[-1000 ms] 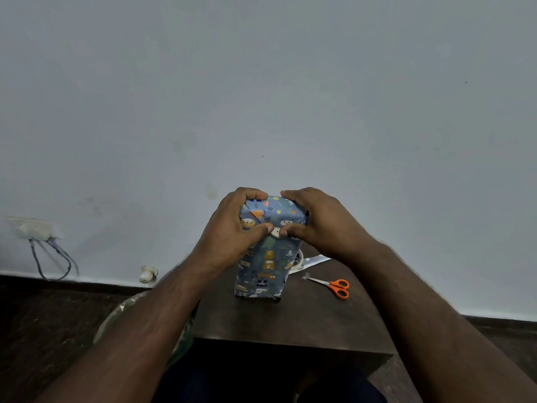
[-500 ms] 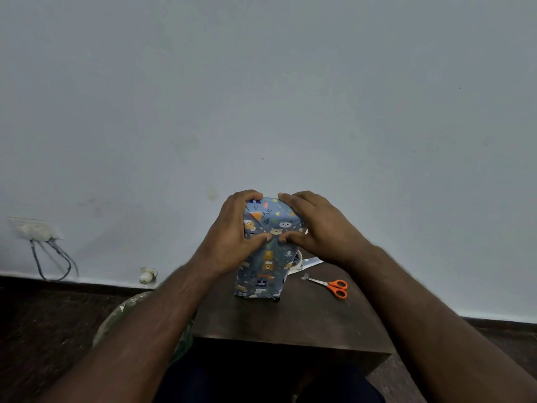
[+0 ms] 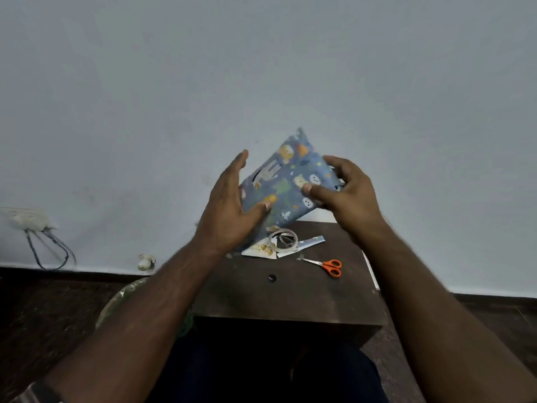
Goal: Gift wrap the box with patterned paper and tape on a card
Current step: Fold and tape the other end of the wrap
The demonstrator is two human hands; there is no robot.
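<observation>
Blue patterned paper covers the box [image 3: 286,187], which we hold in the air at the centre of the frame, above the far edge of the dark table [image 3: 290,295] and not touching it. The long axis of the box runs on a slant, from the lower left up to the upper right, where a pointed paper corner stands out against the wall.

Our right hand [image 3: 348,199] grips the right end: the thumb presses on the near face and the other fingers curl around behind it. Our left hand [image 3: 229,207] is at the lower left end with the fingers almost straight and spread, the thumb lying against the near face; it supports more than it clamps.

So the box lies between both hands, and we judge that the right hand carries the turning while the left one only guides. At the left end we see a dark gap in the paper, so that end probably still needs folding and tape.

The tape roll [image 3: 283,239] lies just below the box on the table, on paper scraps, nearer to the left hand. The orange scissors [image 3: 328,264] lie to the lower right of it.
</observation>
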